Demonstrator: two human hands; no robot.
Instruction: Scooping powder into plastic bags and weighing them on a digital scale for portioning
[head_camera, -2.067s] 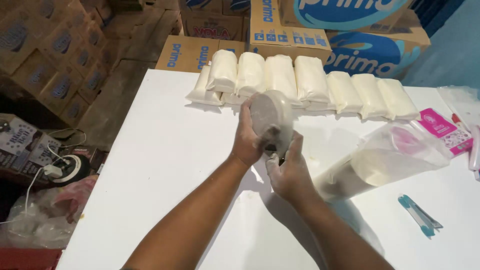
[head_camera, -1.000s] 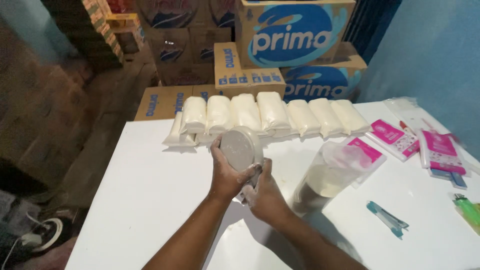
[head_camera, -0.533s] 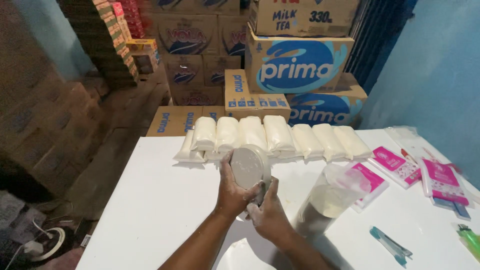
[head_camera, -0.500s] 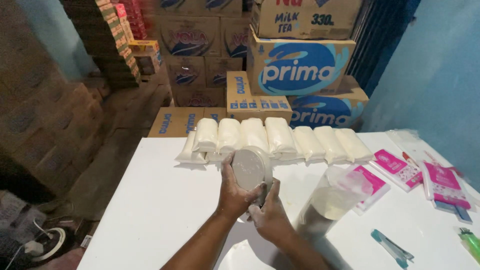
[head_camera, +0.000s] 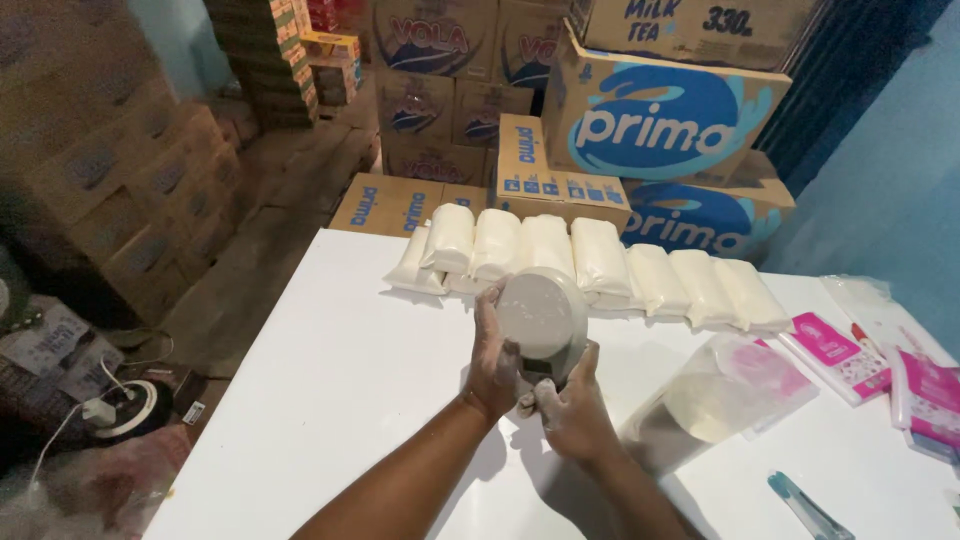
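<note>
My left hand (head_camera: 492, 360) cups a round, pale bag of white powder (head_camera: 541, 314) from its left side, over the middle of the white table (head_camera: 340, 390). My right hand (head_camera: 572, 410) pinches the bag's twisted neck just below it. Both hands are dusted white. Behind the bag lies a row of several filled white packets (head_camera: 590, 262) along the table's far edge. To the right stands a large clear plastic bag (head_camera: 712, 400) partly filled with the same white powder.
Pink packets (head_camera: 838, 352) lie at the right, more at the right edge (head_camera: 930, 390), and a small teal tool (head_camera: 806, 508) near the front right. Stacked cardboard boxes (head_camera: 660, 120) rise behind the table. Cables and a round device (head_camera: 122, 410) sit on the floor at left.
The view has tilted up and drawn back, showing more of the stacked boxes. My hands still hold the round bag in the same place, with only small shifts of the fingers.
</note>
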